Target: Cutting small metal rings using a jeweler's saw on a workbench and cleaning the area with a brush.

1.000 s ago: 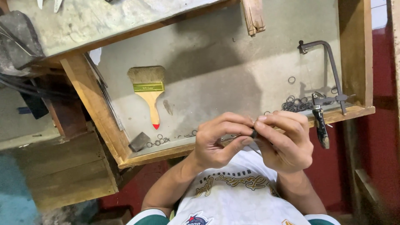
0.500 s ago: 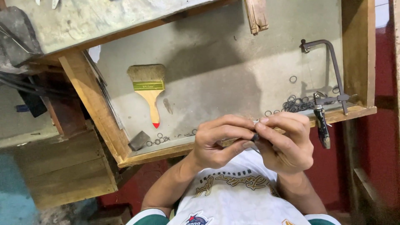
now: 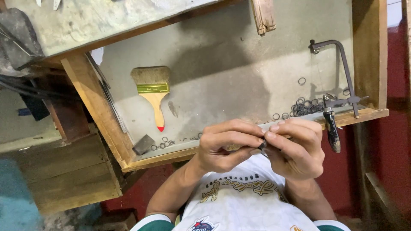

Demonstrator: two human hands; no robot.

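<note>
Beyond your fingers, the grey floor of an open wooden drawer (image 3: 239, 64) fills most of the view, framed by raw timber walls; its front edge runs just behind your knuckles. Above that, the worn grey top of the desk (image 3: 98, 21) slants across the upper left. Off to the left of your fingers stand rough wooden boards, with a patch of teal floor (image 3: 17, 205) lower down; to the right, a dark red wall (image 3: 396, 149).

Up and right of your fingers, a metal-framed jeweller's saw (image 3: 342, 81) lies against the drawer's right side, its dark handle hanging over the front edge close by your right hand (image 3: 295, 147). Up and left, well apart, a flat paintbrush (image 3: 153, 92) lies with its red-tipped handle pointing toward you. A small dark block (image 3: 143, 144) sits in the near left corner.

A heap of small metal rings (image 3: 306, 107) lies just beyond your right fingers, with loose ones scattered along the front edge.

Your left hand (image 3: 224, 147) and right hand meet fingertip to fingertip, fingers pinched together on a small dark ring (image 3: 262, 145), held just in front of the drawer's edge above your white shirt.
</note>
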